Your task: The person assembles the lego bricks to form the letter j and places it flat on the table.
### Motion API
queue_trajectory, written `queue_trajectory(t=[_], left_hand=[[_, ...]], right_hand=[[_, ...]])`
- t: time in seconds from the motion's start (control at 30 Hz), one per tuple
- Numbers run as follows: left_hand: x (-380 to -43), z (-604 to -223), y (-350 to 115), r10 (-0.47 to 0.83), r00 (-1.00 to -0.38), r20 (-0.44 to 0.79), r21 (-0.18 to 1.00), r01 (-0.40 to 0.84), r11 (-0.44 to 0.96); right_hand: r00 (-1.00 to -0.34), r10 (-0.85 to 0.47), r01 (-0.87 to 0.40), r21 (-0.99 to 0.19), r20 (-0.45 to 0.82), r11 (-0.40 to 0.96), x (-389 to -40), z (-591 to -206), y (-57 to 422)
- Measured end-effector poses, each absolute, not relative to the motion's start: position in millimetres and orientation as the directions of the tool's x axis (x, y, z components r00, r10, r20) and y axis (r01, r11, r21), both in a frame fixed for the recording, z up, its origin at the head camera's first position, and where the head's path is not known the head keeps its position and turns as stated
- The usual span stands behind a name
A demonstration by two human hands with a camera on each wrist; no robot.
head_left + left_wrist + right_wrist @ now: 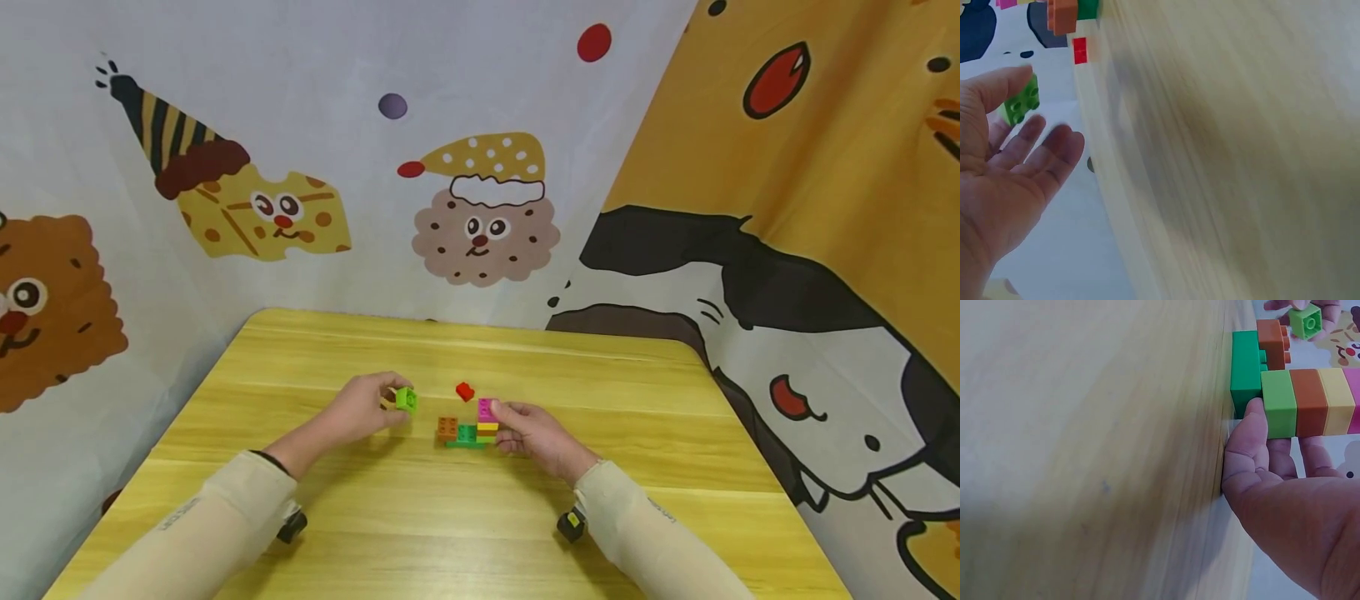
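My left hand [365, 408] pinches a light green toy building brick [407, 400] between thumb and fingers, raised above the table. In the left wrist view the brick's studs [1025, 103] show between thumb and fingertips. My right hand [542, 435] holds a brick stack at its right side, thumb by the pink top brick [486, 409]. From the bottom up, the stack has a light green brick [1279, 404], a brown brick [1309, 402], a yellow brick [1336, 402] and the pink one. It stands on one end of a long dark green brick [1245, 365]; an orange brick [447, 428] sits on the other end.
A loose red brick [465, 392] lies on the wooden table [420, 517] just behind the joined bricks. A cloth with cartoon figures [300, 125] hangs behind the table and along its right side.
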State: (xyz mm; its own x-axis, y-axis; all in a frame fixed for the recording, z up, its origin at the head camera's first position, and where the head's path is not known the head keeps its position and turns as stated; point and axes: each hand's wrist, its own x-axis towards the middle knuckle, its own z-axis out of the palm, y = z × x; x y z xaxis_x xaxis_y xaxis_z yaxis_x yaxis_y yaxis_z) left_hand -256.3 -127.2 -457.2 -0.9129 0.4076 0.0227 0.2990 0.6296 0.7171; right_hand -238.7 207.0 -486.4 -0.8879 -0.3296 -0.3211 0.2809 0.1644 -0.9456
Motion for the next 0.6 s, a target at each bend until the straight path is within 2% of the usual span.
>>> queue_trajectory(t=[0.33, 0.6], left_hand=[[-256.0, -451.5, -118.1, 0.385, -0.922, 0.039, 0.77, 0.274, 0.577], [-254.4, -437.0, -98.7, 0.395, -0.906, 0.154, 0.687, 0.385, 0.616]], right_hand=[[-0.883, -0.343, 0.279, -0.946, -0.319, 0.162, -239.8, -487.8, 207.0], [-0.885, -0.346, 0.273, -0.949, -0.311, 0.155, -240.5, -488.1, 207.8]])
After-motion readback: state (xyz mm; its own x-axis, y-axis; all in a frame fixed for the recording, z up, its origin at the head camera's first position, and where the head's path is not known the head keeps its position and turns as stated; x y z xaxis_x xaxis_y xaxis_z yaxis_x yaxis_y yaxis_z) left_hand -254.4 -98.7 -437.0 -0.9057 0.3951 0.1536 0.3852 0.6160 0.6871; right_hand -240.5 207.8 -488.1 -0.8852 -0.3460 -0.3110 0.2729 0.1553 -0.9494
